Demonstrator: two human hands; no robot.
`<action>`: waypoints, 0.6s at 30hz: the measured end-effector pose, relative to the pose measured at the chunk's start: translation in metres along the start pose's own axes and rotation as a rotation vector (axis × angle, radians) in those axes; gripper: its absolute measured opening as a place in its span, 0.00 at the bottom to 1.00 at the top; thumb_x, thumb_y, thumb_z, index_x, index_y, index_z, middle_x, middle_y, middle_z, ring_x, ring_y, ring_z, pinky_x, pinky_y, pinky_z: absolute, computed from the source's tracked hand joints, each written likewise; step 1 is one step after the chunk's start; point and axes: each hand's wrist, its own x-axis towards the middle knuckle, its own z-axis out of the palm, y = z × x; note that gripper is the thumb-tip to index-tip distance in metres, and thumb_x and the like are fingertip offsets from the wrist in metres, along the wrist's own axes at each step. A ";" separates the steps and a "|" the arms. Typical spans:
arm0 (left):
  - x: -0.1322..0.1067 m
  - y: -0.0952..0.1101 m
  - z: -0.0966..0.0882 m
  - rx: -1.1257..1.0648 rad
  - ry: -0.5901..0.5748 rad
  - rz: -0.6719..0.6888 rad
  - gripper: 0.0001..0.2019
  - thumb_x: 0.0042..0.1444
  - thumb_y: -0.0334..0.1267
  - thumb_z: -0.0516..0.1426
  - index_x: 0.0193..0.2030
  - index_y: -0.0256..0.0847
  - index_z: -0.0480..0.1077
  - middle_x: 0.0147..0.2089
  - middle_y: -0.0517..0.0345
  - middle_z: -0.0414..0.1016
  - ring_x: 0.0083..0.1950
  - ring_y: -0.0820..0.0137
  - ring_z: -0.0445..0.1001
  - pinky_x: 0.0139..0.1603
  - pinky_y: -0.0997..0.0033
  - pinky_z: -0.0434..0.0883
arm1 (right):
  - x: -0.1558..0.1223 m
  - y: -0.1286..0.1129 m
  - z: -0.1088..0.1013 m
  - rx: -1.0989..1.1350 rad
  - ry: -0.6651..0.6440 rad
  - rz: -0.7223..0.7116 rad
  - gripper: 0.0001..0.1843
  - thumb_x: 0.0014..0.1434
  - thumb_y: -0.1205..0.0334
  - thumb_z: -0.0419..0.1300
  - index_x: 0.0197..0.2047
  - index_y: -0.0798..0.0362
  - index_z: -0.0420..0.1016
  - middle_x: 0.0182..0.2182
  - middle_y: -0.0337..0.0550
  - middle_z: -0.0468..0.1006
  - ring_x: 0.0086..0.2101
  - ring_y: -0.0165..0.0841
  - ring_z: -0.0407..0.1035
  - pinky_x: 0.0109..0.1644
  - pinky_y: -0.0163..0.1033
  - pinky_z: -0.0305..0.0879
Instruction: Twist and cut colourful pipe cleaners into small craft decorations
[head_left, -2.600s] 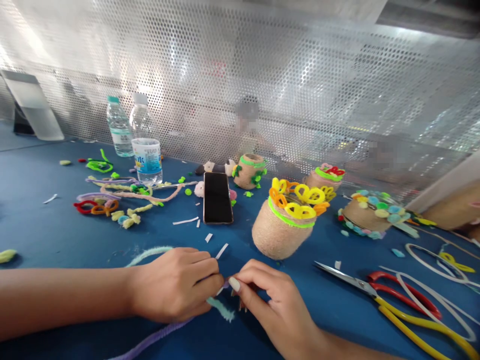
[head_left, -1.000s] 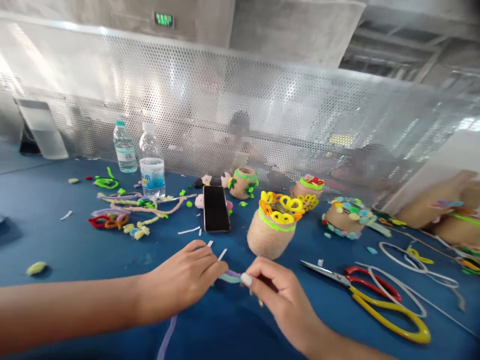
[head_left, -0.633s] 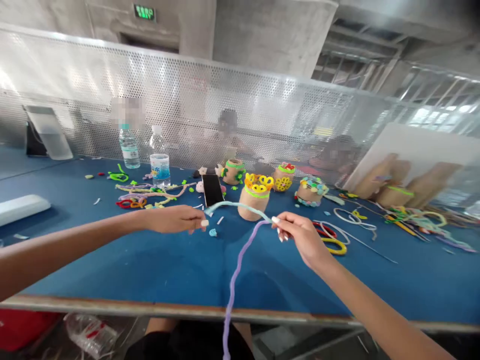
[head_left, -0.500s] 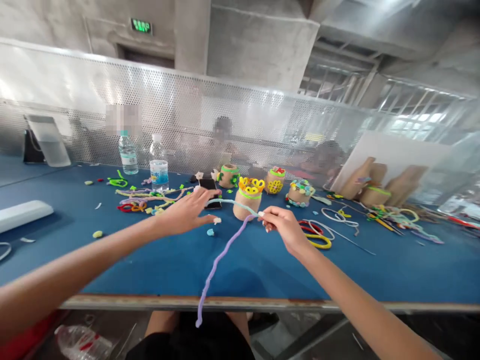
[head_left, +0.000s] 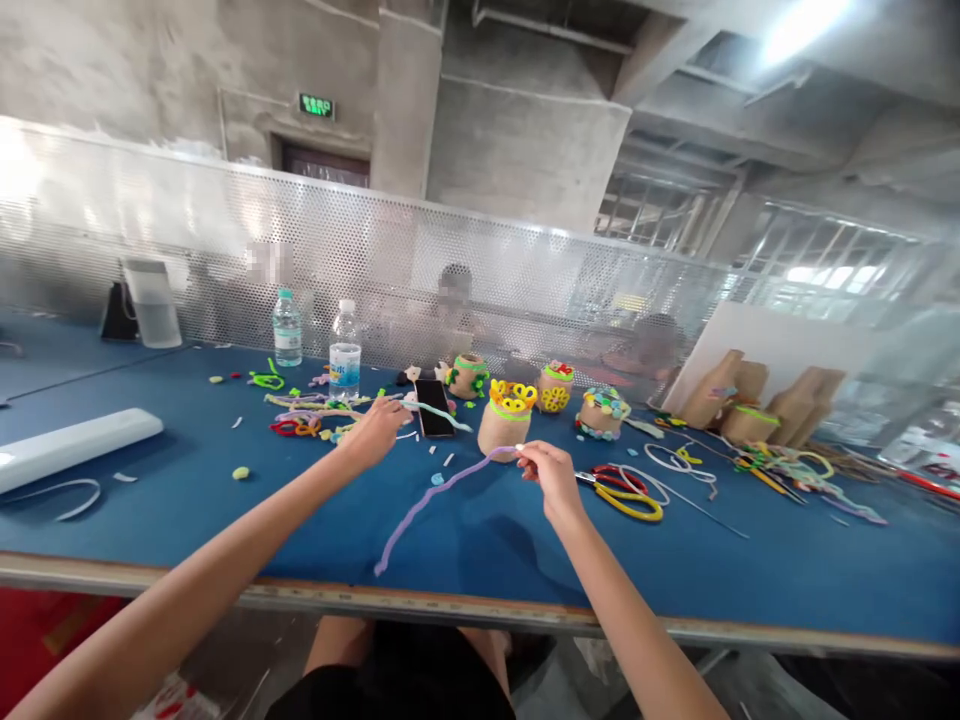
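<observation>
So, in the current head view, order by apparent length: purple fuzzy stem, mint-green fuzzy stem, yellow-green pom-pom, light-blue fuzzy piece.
Purple fuzzy stem
Mint-green fuzzy stem; the left hand may hide part
Yellow-green pom-pom and light-blue fuzzy piece: too alike to rank

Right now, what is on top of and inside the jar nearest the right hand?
Yellow and orange loops ring the jar's rim above a green band. The loops hide its inside; the purple strip in the right hand covers part of its base.
</observation>
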 end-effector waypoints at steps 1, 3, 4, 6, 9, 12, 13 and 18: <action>-0.009 -0.008 -0.003 0.012 -0.015 -0.040 0.17 0.55 0.20 0.45 0.43 0.33 0.71 0.39 0.47 0.70 0.44 0.62 0.68 0.48 0.61 0.67 | -0.001 0.000 0.000 -0.009 -0.005 -0.004 0.11 0.39 0.56 0.62 0.19 0.56 0.74 0.16 0.37 0.68 0.17 0.26 0.58 0.22 0.34 0.54; -0.027 -0.017 -0.011 0.062 -0.068 -0.114 0.20 0.54 0.20 0.46 0.49 0.34 0.69 0.45 0.43 0.70 0.42 0.61 0.71 0.44 0.61 0.69 | -0.004 0.001 0.001 -0.022 -0.020 -0.007 0.12 0.40 0.55 0.63 0.20 0.57 0.74 0.16 0.38 0.69 0.17 0.26 0.58 0.22 0.34 0.55; -0.036 -0.019 -0.016 0.094 -0.100 -0.140 0.23 0.53 0.19 0.47 0.53 0.35 0.67 0.49 0.40 0.68 0.40 0.60 0.72 0.41 0.61 0.70 | -0.005 0.002 0.002 -0.027 -0.027 -0.008 0.13 0.40 0.54 0.63 0.20 0.57 0.75 0.17 0.39 0.69 0.17 0.26 0.59 0.22 0.35 0.56; -0.053 -0.014 -0.024 0.185 -0.183 -0.183 0.32 0.50 0.19 0.49 0.63 0.43 0.58 0.60 0.36 0.58 0.37 0.60 0.74 0.35 0.63 0.70 | -0.007 0.004 0.003 -0.033 -0.032 -0.009 0.14 0.40 0.53 0.63 0.21 0.57 0.75 0.17 0.40 0.70 0.17 0.27 0.60 0.23 0.35 0.57; -0.072 0.006 -0.032 0.123 -0.246 0.021 0.36 0.52 0.22 0.52 0.65 0.53 0.50 0.57 0.45 0.61 0.36 0.67 0.74 0.31 0.73 0.68 | -0.007 0.009 0.001 -0.030 -0.030 0.001 0.16 0.39 0.51 0.63 0.22 0.57 0.75 0.18 0.40 0.71 0.17 0.27 0.61 0.23 0.35 0.58; -0.080 0.035 -0.033 0.045 -0.173 0.347 0.25 0.57 0.25 0.52 0.59 0.51 0.61 0.39 0.56 0.67 0.37 0.70 0.70 0.36 0.74 0.66 | -0.006 0.015 0.000 -0.015 -0.011 -0.003 0.16 0.39 0.50 0.62 0.23 0.56 0.74 0.19 0.39 0.71 0.18 0.27 0.61 0.24 0.36 0.59; -0.080 0.045 -0.032 0.049 -0.125 0.432 0.17 0.58 0.27 0.53 0.52 0.47 0.67 0.38 0.55 0.68 0.39 0.68 0.69 0.37 0.72 0.66 | -0.007 0.016 0.001 -0.012 -0.010 -0.007 0.16 0.40 0.50 0.62 0.23 0.56 0.74 0.18 0.39 0.71 0.18 0.28 0.61 0.24 0.36 0.60; -0.068 0.071 -0.026 0.071 0.002 0.590 0.05 0.60 0.30 0.52 0.40 0.36 0.69 0.38 0.52 0.70 0.41 0.65 0.67 0.37 0.68 0.66 | -0.013 0.021 0.007 -0.028 -0.084 -0.018 0.15 0.41 0.51 0.63 0.22 0.57 0.75 0.17 0.40 0.72 0.17 0.28 0.62 0.24 0.36 0.60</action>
